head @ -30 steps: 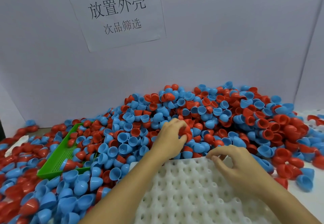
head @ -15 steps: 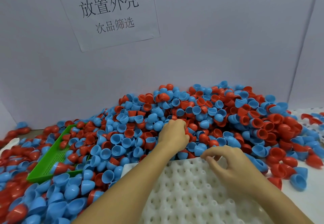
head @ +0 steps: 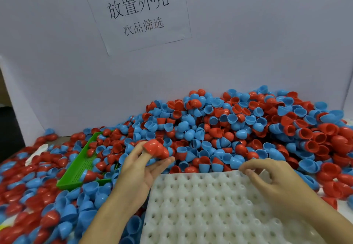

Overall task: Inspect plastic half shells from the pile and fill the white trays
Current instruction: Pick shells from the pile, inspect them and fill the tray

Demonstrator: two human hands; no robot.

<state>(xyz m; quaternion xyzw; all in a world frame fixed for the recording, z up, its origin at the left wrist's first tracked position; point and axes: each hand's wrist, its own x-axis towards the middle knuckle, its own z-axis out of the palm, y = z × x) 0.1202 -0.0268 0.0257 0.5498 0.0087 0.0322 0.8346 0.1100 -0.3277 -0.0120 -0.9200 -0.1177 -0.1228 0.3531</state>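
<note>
A big pile of red and blue plastic half shells (head: 238, 121) covers the table against the back wall. A white tray (head: 202, 205) with rows of bumps lies in front of me, with no shell on the part I see. My left hand (head: 141, 167) is raised palm-up over the pile's front edge and holds red half shells (head: 156, 149) in its fingers. My right hand (head: 275, 182) hovers over the tray's far right corner, thumb and fingers curled close together; nothing shows between them.
A green perforated tray (head: 84, 169) lies at the left, half buried in shells. A sheet of paper with printed characters (head: 137, 13) hangs on the white back wall. More shells spread across the table to the left and right of the white tray.
My left hand has come out of the pile, turned palm-up and now holds red shells lifted clear of it. My right hand has stayed by the tray's far edge.
</note>
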